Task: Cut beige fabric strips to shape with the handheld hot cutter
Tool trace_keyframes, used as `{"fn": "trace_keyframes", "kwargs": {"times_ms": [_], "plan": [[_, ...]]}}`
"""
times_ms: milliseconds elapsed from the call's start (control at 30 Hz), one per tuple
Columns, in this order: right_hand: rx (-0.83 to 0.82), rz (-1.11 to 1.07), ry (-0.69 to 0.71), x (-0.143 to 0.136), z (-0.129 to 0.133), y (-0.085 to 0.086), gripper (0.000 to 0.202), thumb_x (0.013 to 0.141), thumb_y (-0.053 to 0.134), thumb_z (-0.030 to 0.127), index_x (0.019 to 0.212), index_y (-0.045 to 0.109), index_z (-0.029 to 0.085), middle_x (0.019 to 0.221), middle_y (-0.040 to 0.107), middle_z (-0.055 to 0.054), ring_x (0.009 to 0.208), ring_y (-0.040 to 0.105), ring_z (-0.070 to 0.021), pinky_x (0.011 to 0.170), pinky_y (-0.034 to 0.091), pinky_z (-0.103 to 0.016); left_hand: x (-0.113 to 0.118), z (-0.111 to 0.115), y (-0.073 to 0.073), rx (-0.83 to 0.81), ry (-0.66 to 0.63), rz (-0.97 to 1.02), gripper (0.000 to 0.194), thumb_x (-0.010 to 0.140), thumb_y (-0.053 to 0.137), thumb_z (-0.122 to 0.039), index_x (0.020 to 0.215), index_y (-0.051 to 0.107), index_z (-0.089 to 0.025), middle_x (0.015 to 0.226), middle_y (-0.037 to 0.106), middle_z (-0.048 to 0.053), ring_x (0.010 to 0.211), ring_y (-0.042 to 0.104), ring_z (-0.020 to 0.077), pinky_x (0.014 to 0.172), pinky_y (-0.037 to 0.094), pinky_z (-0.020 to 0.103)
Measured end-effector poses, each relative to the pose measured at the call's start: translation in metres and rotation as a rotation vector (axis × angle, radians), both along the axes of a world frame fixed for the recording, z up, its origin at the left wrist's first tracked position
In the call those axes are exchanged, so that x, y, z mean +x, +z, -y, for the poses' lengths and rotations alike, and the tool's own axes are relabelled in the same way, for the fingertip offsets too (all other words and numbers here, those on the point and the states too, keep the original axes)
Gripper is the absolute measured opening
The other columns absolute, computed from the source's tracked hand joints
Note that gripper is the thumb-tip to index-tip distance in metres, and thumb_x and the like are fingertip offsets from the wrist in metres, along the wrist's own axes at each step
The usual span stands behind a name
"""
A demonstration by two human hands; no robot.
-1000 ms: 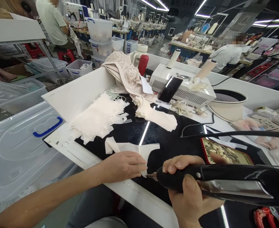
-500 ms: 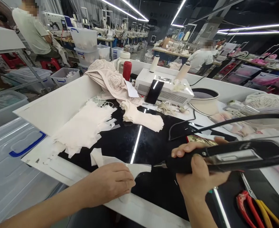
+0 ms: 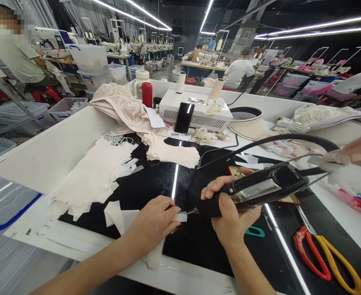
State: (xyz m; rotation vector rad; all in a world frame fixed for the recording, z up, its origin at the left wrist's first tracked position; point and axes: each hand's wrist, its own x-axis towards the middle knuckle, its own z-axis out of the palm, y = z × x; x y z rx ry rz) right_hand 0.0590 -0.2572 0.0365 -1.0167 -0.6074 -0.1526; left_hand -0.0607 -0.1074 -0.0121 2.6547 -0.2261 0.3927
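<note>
My left hand (image 3: 157, 217) lies low over the black work surface (image 3: 156, 182), thumb and fingers closed on a cream fabric piece (image 3: 128, 219). A short end of the fabric sticks out past my fingertips. My right hand (image 3: 232, 213) is wrapped round a black corded hand tool (image 3: 260, 188) with a metal plate on its side. Its thin metal tip points left, right by the fabric's end; whether they touch I cannot tell. Left of centre lies a pile of cream fabric pieces (image 3: 91, 176), and beyond my hands sits a smaller stack (image 3: 171, 151).
Scissors (image 3: 309, 241) with red and yellow handles and a teal plastic piece (image 3: 256, 232) lie at right. Another person's hand (image 3: 358, 151) reaches in from the right edge. Behind stand a phone (image 3: 184, 117), a white machine box (image 3: 199, 108), a red bottle (image 3: 147, 95) and lace-patterned fabric (image 3: 128, 106).
My view has shifted right. My left fingers now cover more of the fabric near its end, beside the tool's tip. A co-worker's hand has come in at the right.
</note>
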Motion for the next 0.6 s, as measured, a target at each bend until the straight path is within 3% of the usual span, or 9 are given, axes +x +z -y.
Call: {"fn": "trace_keyframes", "kwargs": {"times_ms": [300, 600], "plan": [[-0.016, 0.000, 0.006, -0.0054, 0.0039, 0.0013, 0.052, 0.092, 0.080, 0.025, 0.136, 0.054, 0.031, 0.087, 0.066, 0.004, 0.064, 0.065, -0.0152, 0.058, 0.058, -0.033, 0.0003, -0.0001, -0.0024, -0.121, -0.038, 0.010, 0.007, 0.102, 0.070, -0.012, 0.104, 0.070, -0.020, 0.107, 0.068, 0.001, 0.100, 0.064, 0.0196, 0.090, 0.054, 0.035], [-0.005, 0.015, 0.009, -0.0078, 0.0063, 0.0012, 0.049, 0.091, 0.080, 0.024, 0.133, 0.056, 0.031, 0.087, 0.066, 0.003, 0.064, 0.066, -0.0151, 0.059, 0.058, -0.033, -0.0026, 0.0022, -0.0030, -0.074, -0.077, 0.089, 0.010, 0.108, 0.061, -0.014, 0.104, 0.070, -0.017, 0.104, 0.071, 0.002, 0.098, 0.066, 0.0195, 0.090, 0.056, 0.036]]}}
